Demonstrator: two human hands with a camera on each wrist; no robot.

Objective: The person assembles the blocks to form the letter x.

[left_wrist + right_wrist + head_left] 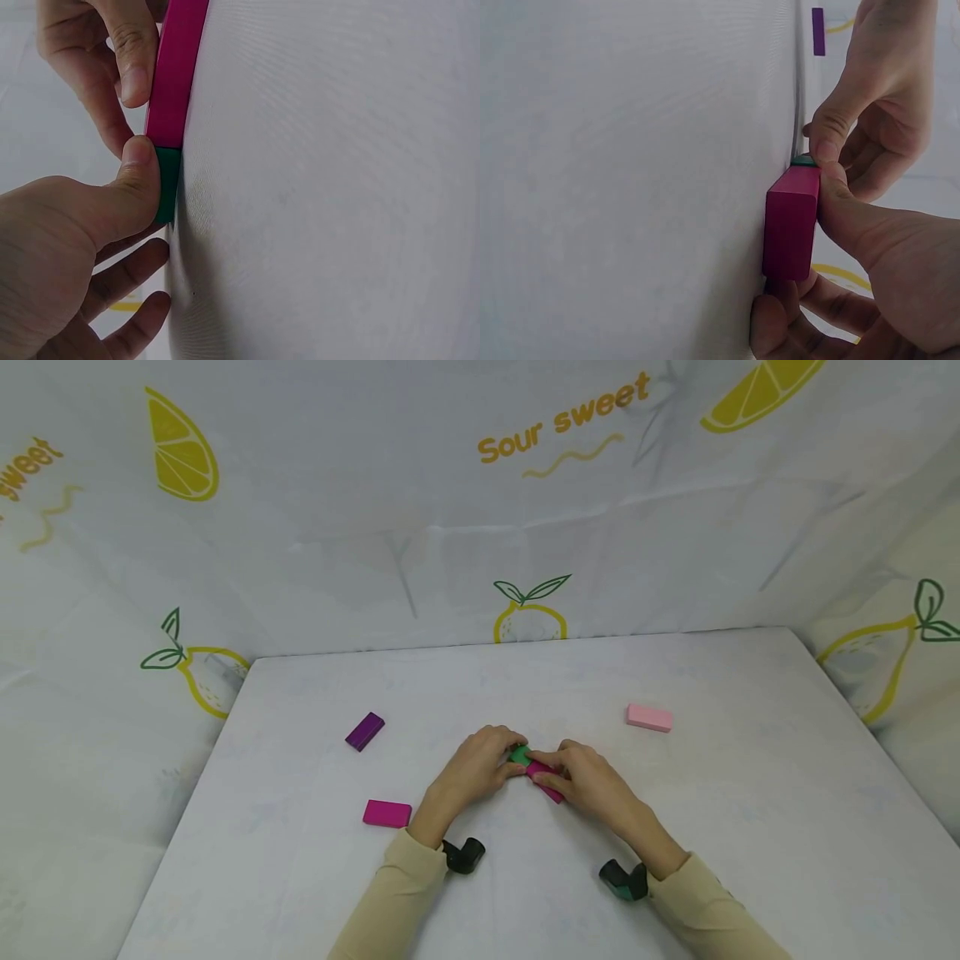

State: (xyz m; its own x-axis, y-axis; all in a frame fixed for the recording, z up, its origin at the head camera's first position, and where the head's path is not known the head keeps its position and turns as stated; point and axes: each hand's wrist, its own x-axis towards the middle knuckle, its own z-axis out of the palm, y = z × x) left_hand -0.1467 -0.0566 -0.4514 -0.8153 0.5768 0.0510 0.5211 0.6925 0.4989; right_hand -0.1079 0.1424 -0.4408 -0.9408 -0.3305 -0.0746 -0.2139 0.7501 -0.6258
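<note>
At the middle of the white table, a green block [519,755] and a magenta block [550,782] lie end to end. My left hand [477,762] pinches the green block between thumb and fingers, its other fingers spread below in the left wrist view. Thumb and fingers of my right hand [597,782] grip the long sides of the magenta block. In the left wrist view the green block's end [169,184] meets the magenta one's [174,90]. The magenta block's near end face [789,236] shows large in the right wrist view, mostly covering the green block behind it.
A second magenta block [387,813] lies left of my left forearm, with a purple block [365,732] farther back. On the right, toward the rear, is a pale pink block [649,717]. White cloth [322,577] printed with lemons rises behind the table.
</note>
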